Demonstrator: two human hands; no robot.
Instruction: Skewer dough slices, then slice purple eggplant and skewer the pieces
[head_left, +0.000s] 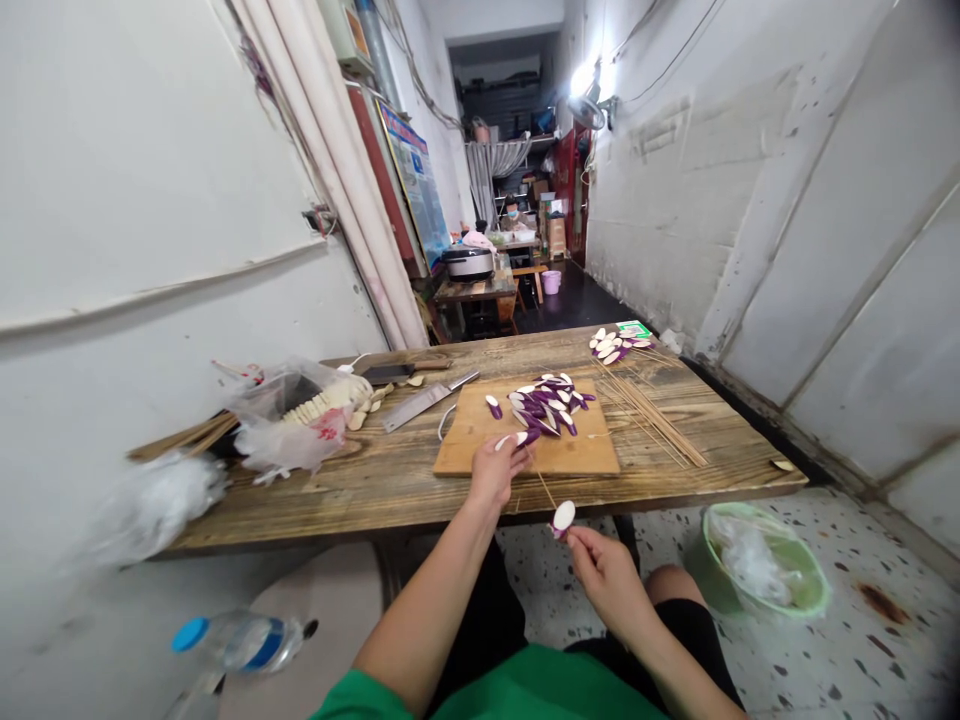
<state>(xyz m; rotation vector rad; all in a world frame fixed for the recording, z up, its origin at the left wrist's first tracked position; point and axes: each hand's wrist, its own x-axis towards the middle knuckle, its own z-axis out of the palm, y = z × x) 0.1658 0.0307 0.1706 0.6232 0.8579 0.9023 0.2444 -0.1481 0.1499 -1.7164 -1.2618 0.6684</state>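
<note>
My left hand (498,472) is closed on a slice of purple eggplant (526,438) at the front edge of the wooden cutting board (477,422). My right hand (606,572), in front of the table, is closed around the near end of a thin bamboo skewer (546,482). One oval eggplant piece (563,516), white face up, sits on that skewer by my right fingertips. The skewer's far end reaches toward my left fingers; whether it touches them I cannot tell. Beyond my left hand lies a heap of cut eggplant (546,408) on the board.
Loose bamboo skewers (651,412) lie right of the board, near threaded eggplant (616,345). A cleaver (420,402), another knife (390,373) and a plastic bag of pale slices (300,420) are at left. A green bin (720,570) stands on the floor. A masked person (513,215) sits far back.
</note>
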